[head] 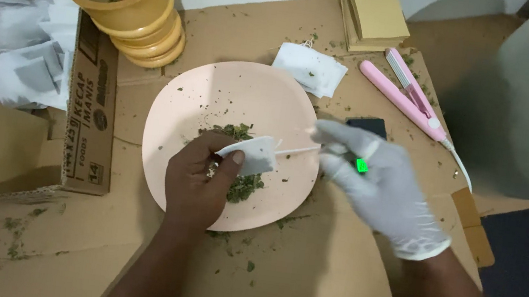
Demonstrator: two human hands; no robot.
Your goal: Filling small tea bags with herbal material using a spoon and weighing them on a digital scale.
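My bare left hand (196, 177) pinches a small white filter bag (255, 154) over a pink plate (217, 94). A pile of dried green herb flakes (243, 183) lies on the plate under the bag. My right hand (379, 184), in a white glove, grips a thin white spoon (295, 150) whose tip reaches the bag's mouth. Both hands hover above the plate's right half.
A yellow mortar with a pestle (127, 1) stands at the back left. Loose white bags (20, 41) lie in a cardboard box (89, 112) at the left. Another filled bag (309, 69), a pink heat sealer (404, 95), tan envelopes (374, 13) and a black scale (366, 124) sit behind. Flakes litter the cardboard.
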